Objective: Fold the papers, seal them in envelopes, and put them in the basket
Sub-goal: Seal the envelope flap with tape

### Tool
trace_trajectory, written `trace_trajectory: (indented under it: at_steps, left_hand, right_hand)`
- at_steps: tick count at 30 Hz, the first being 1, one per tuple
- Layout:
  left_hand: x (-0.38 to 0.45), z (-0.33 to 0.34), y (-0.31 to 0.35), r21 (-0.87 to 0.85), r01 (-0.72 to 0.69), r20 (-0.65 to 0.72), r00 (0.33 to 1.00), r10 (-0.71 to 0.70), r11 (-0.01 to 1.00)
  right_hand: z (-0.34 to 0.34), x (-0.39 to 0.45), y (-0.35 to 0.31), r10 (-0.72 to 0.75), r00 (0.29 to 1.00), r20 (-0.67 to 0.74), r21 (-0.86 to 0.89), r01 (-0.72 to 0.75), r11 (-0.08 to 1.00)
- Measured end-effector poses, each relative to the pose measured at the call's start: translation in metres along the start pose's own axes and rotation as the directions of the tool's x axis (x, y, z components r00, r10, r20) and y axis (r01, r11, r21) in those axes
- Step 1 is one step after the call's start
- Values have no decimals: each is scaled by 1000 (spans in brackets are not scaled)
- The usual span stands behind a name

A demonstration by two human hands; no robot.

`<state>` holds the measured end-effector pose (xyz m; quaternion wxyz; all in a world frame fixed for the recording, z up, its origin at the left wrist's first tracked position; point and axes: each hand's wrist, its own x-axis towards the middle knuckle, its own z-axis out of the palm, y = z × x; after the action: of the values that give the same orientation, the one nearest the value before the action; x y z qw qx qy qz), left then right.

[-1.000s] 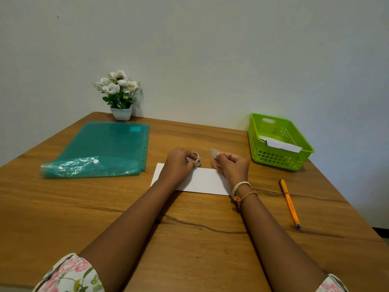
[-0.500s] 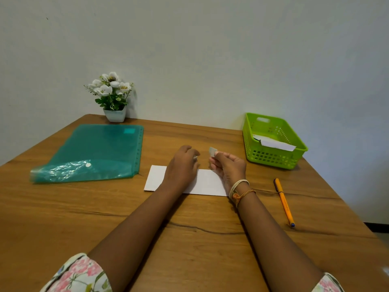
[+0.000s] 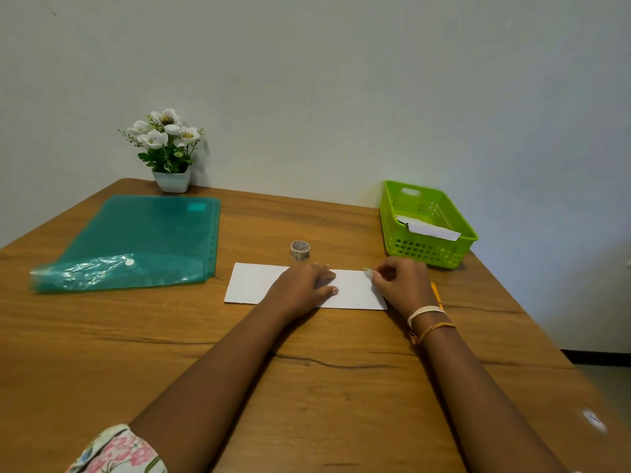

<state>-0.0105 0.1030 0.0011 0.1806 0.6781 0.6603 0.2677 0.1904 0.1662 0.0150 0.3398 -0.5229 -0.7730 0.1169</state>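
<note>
White envelope point(image 3: 259, 283) — left hand point(image 3: 304, 285) flat atop

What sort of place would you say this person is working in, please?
Probably a home desk or small office corner: a wooden table against a plain wall, with a potted flower, a green document folder and a green basket holding an envelope.

wall point(image 3: 341, 80): plain pale grey, standing behind | wooden table point(image 3: 102, 353): showing dark grain cracks | light: falling soft, even
</note>
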Motion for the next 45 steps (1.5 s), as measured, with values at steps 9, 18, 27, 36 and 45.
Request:
trace_trajectory:
  at_steps: [9,18,27,36,45]
  left_hand:
    - [0,2,-1,20,14,-14,1000,-14,1000]
    - [-2,1,2,36,15,-24,1000,-14,999]
    - [-1,2,2,31,39,-15,999,-38,999]
    - [-1,2,2,20,39,-10,999,-39,999]
    - [-2,0,3,29,41,3,999,-41,999]
  right_hand:
    - [6,-4,-2,-90,995,34,-168,95,981]
    - [7,-6,-6,-74,995,65,-222,87,971]
    - [5,-4,-5,-69,993,96,-215,88,973]
    - [2,-3,-5,-38,990,137,-210,67,976]
    - [-2,-10,2,-28,978,205,-90,47,995]
